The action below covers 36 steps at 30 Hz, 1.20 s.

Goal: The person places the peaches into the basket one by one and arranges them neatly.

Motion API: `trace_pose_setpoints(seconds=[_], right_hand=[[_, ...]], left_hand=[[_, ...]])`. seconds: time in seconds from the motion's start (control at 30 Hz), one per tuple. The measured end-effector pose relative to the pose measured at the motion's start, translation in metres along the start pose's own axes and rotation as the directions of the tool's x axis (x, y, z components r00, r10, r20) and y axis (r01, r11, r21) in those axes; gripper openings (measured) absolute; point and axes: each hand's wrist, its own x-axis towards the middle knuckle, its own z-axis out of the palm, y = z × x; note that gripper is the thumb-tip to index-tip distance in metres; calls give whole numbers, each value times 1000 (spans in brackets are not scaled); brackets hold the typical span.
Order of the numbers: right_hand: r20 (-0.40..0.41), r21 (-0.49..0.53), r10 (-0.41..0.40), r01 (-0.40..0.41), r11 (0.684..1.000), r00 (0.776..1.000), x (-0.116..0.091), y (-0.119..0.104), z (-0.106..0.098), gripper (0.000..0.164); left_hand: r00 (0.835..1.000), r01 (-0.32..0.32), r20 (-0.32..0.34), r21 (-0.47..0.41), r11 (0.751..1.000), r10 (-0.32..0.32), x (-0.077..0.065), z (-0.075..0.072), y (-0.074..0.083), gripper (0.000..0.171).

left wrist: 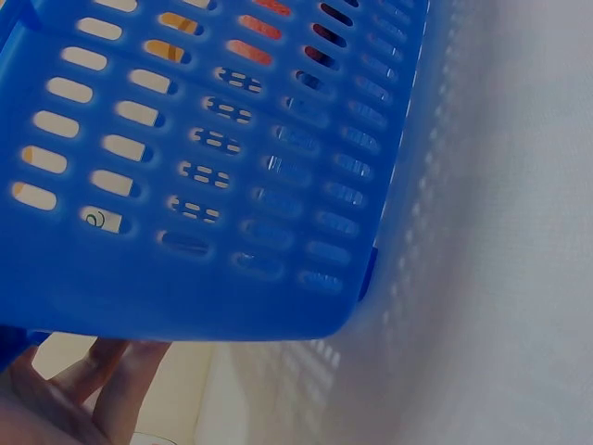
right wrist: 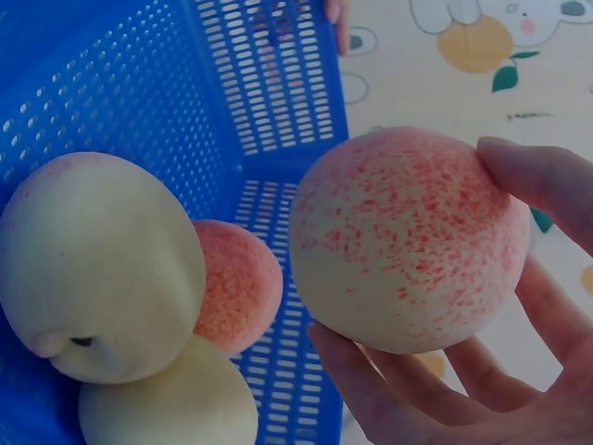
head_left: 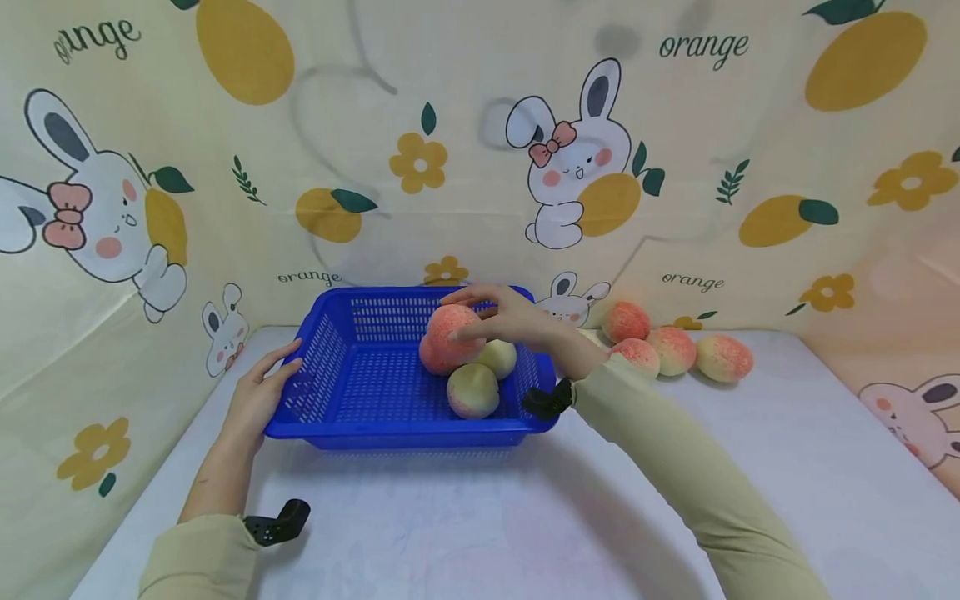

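My right hand holds a red-and-cream peach between thumb and fingertips, above the right half of a blue plastic basket. Beneath it, a reddish peach and two pale peaches lie inside; the right wrist view shows the two pale ones side by side. My left hand grips the basket's left end at the rim. In the left wrist view its fingers show past the basket's edge, and the rest of that hand is partly hidden.
Several more red-and-cream peaches lie on the white table to the right of the basket, partly behind my right forearm. A patterned cloth with rabbits and oranges hangs along the back and sides.
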Motion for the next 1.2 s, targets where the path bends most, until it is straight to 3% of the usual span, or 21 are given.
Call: trace_pose_setpoints(seconds=[0.6,1.2], right_hand=[[198,-39,-60,69,997,978,25,2,24,46],[279,-123,14,22,992,960,40,8,39,47]], left_hand=[[1000,3,10,-13,1000,-3,-1,1,0,55],[1000,-3,-1,-9,1000,3,0,0,0,54]])
